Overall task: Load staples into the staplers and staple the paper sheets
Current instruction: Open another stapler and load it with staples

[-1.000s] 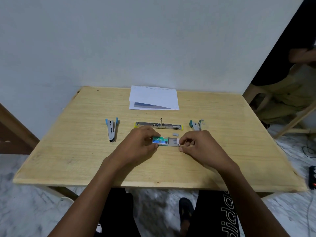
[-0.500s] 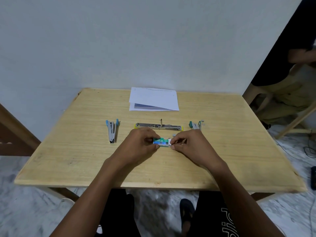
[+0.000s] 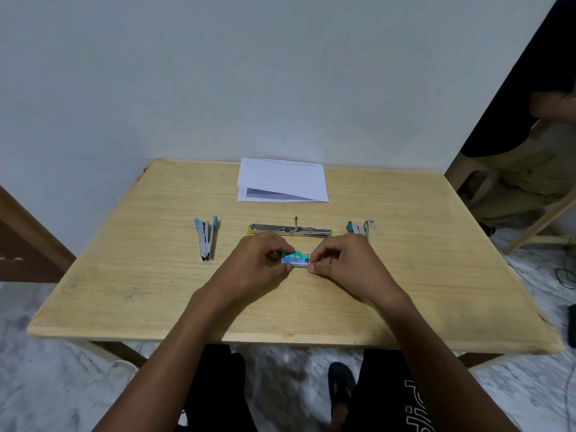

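Note:
A small green staple box (image 3: pixel 296 257) lies at the middle of the wooden table (image 3: pixel 124 285). My left hand (image 3: pixel 258 269) pinches its left end and my right hand (image 3: pixel 343 266) pinches its right end; the inner tray sits inside the sleeve. Just behind the box a yellow stapler (image 3: pixel 291 229) lies fully opened out flat. A blue stapler (image 3: pixel 206 236) lies to the left. A green stapler (image 3: pixel 360 228) lies to the right, partly behind my right hand. White paper sheets (image 3: pixel 280 180) rest at the table's far edge.
A grey wall stands right behind the table. Another person sits on a wooden chair (image 3: pixel 530 219) at the right. Cables (image 3: pixel 565 272) lie on the marble floor at the right. My legs are under the table's near edge.
One second ago the tray stuck out of the box's right end. My right hand has pushed it leftward into the sleeve, so my two hands are closer together.

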